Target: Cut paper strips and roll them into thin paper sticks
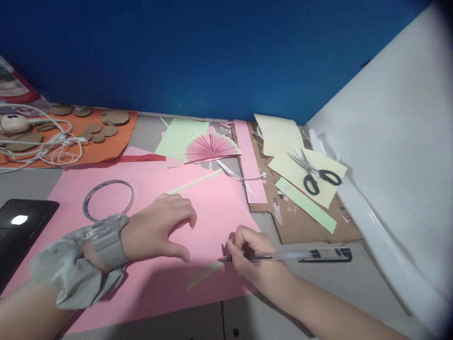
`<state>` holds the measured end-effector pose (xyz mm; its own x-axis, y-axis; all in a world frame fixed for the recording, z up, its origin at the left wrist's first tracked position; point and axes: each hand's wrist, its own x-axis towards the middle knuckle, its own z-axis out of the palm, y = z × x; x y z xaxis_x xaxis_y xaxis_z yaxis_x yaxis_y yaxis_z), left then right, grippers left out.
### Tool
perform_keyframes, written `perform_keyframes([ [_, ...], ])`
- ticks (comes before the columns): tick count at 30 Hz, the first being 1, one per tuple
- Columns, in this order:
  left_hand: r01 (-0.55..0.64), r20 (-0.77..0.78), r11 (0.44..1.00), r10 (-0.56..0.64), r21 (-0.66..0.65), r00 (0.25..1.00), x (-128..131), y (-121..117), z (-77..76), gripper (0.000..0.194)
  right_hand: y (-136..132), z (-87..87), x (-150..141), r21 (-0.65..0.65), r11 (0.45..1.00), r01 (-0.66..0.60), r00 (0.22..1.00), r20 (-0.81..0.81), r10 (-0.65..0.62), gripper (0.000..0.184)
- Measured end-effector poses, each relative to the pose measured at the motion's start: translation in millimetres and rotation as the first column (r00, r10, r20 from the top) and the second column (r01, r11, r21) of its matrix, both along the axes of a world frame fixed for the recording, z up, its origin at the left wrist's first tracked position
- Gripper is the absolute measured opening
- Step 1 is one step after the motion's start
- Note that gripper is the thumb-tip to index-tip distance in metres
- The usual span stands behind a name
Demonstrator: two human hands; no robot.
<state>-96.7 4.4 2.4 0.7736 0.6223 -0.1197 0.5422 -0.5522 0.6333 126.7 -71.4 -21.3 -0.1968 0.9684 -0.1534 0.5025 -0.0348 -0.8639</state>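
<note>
My right hand (253, 255) grips a clear-barrelled pen (300, 255) with a black cap on its rear end. The pen's tip points left, close to the surface of a large pink paper sheet (212, 212); contact cannot be told. Fingers apart, my left hand (164, 226) hovers over or rests on the same sheet, holding nothing. One pale yellow strip (203, 275) lies below the pen tip and another thin strip (198, 181) lies farther up. Left of my left hand sits a roll of tape (133, 193), a thin ring.
A folded pink paper fan (212, 147) lies at the back. Scissors (311, 177) rest on yellow paper over cardboard (293, 222) at right. Cardboard discs (115, 117) and a white cable (49, 146) lie on orange paper. A black phone-like device (26, 222) is at left.
</note>
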Motion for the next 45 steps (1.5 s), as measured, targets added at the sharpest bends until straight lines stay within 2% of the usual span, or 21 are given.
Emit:
perform_keyframes([
  [5,0.003,-0.015,1.000,-0.003,0.010,1.000,0.9,0.9,-0.2,0.047,0.9,1.7,0.4,-0.024,0.999,-0.028,0.998,0.051,0.029,0.024],
  [12,-0.005,-0.031,1.000,0.005,-0.001,1.000,1.5,-0.8,2.0,0.051,2.4,2.4,13.4,-0.031,0.999,-0.022,1.000,-0.014,0.022,0.026],
  [20,-0.007,-0.068,1.000,0.006,-0.007,0.998,3.5,-1.2,6.8,0.053,3.1,7.7,13.9,-0.067,0.998,-0.009,1.000,-0.030,0.007,0.026],
  [23,0.023,-0.041,0.999,-0.021,0.048,0.999,1.8,-1.3,3.5,0.056,3.2,10.9,19.6,-0.089,0.996,0.014,0.998,-0.067,-0.020,0.026],
  [26,0.088,-0.073,0.992,-0.082,0.090,0.994,-0.3,-0.7,0.4,0.059,3.2,12.8,20.6,-0.126,0.992,0.029,0.999,-0.034,-0.033,0.026],
  [30,0.105,-0.106,0.991,-0.096,0.084,0.990,-0.9,0.6,-0.6,0.057,2.9,13.3,19.9,-0.129,0.991,-0.031,0.999,-0.022,0.029,0.025],
  [32,0.099,-0.109,0.992,-0.090,0.081,0.990,-0.7,0.7,-0.2,0.057,2.3,13.5,21.3,-0.095,0.995,0.001,0.999,-0.036,-0.004,0.025],
  [35,0.101,-0.118,0.992,-0.093,0.071,0.989,-0.6,0.2,0.7,0.057,2.0,15.5,23.1,-0.054,0.992,0.115,0.992,-0.049,-0.117,0.027],
  [37,0.100,-0.122,0.992,-0.091,0.070,0.988,-0.5,0.0,1.2,0.057,3.0,17.7,22.8,-0.070,0.990,0.119,0.992,-0.021,-0.120,0.026],
  [41,0.098,-0.125,0.993,-0.089,0.071,0.988,0.5,0.6,1.3,0.057,5.1,18.5,22.2,-0.105,0.994,0.043,0.999,0.033,-0.040,0.024],
  [45,0.096,-0.133,0.993,-0.087,0.066,0.987,0.9,1.2,1.1,0.056,2.8,14.7,26.1,-0.053,0.991,0.126,0.991,-0.026,-0.128,0.027],
])
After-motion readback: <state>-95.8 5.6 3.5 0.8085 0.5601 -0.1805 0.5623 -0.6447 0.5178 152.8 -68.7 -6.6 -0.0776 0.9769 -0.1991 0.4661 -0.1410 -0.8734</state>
